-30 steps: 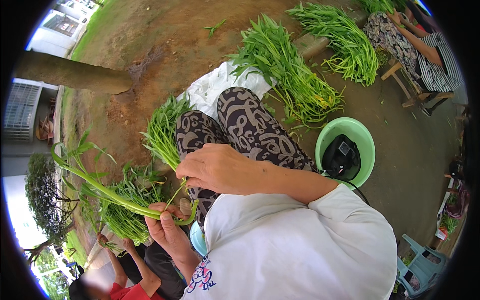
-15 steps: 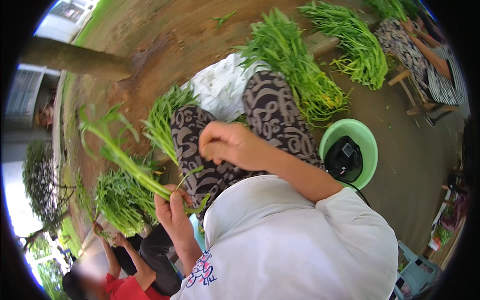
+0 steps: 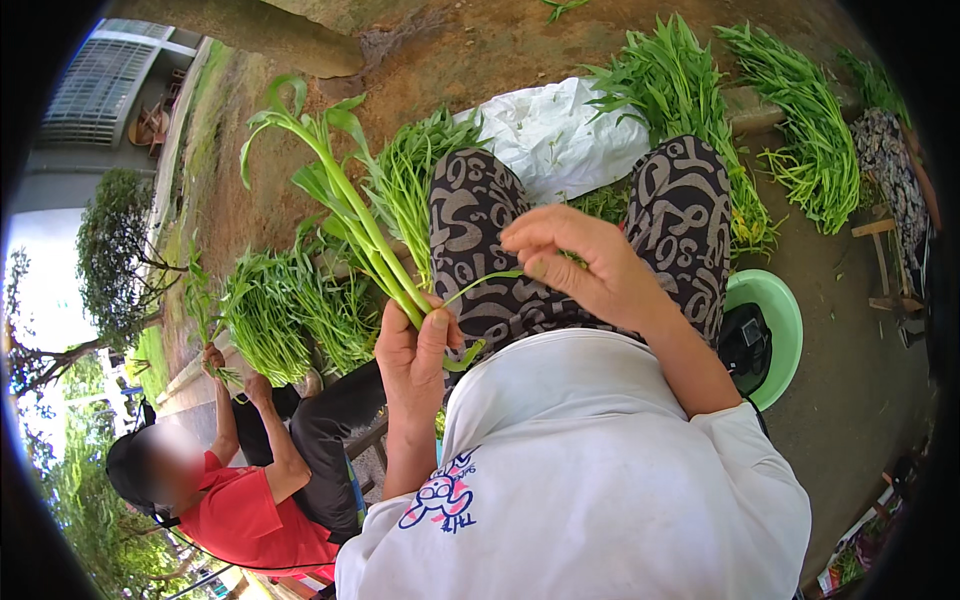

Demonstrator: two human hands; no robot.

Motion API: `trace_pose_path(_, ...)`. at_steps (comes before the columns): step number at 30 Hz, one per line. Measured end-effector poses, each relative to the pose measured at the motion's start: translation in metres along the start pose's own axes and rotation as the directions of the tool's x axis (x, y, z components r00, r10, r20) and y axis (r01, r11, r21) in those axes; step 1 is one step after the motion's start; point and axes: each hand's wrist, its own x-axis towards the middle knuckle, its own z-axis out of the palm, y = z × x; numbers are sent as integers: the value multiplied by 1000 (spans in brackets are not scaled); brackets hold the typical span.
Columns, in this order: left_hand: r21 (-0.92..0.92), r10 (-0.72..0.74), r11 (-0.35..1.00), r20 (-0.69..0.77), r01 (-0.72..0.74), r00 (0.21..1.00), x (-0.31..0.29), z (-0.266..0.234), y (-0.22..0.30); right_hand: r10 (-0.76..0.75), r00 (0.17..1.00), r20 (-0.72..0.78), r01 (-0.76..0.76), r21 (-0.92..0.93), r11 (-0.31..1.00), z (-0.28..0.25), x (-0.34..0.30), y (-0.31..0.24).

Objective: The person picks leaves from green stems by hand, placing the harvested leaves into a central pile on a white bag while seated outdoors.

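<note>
The left hand [image 3: 415, 345] pinched the stems [image 3: 372, 250], now swung more upright. The right hand [image 3: 595, 268] had come away, loosely spread, leaving the left holding alone.

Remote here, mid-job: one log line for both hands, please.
left hand: gripping green stems | right hand: open, over patterned trousers, near thin stem, contact unclear | green tub: right side

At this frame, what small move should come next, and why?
Probably have the right hand pinch the thin sprig: it juts sideways from the left hand, which grips the thicker green stems, and its tip appears close to the right hand, which looks open.
</note>
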Motion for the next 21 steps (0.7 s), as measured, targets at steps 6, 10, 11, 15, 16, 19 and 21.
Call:
trace_pose_path(6, 38, 7, 999, 15, -8, 1000, 0, 4, 3, -260, 965, 46, 261, -306, 916, 4, -1, -1)
trace_pose_path(10, 35, 9, 999, 30, -11, 1000, 1, 5, 5, -150, 988, 45, 156, -242, 958, 6, -1, -5)
trace_pose_path(11, 37, 9, 999, 31, -10, 999, 1, 6, 6, -61, 997, 48, 69, -170, 983, 6, -2, -7)
trace_pose_path(15, 35, 10, 999, 47, -12, 999, -1, 10, 5, 152, 986, 75, -168, 314, 935, 6, -4, 0)
trace_pose_path(16, 41, 22, 999, 46, -24, 999, 0, 11, 5, 291, 954, 75, -296, 392, 871, 2, 0, -6)
trace_pose_path(19, 60, 20, 998, 39, -22, 999, 0, 7, 5, 242, 968, -69, -172, 522, 836, -7, 2, 7)
trace_pose_path(21, 69, 13, 997, 38, -16, 999, 0, 5, 5, 184, 980, -81, -125, 469, 874, -12, 2, 12)
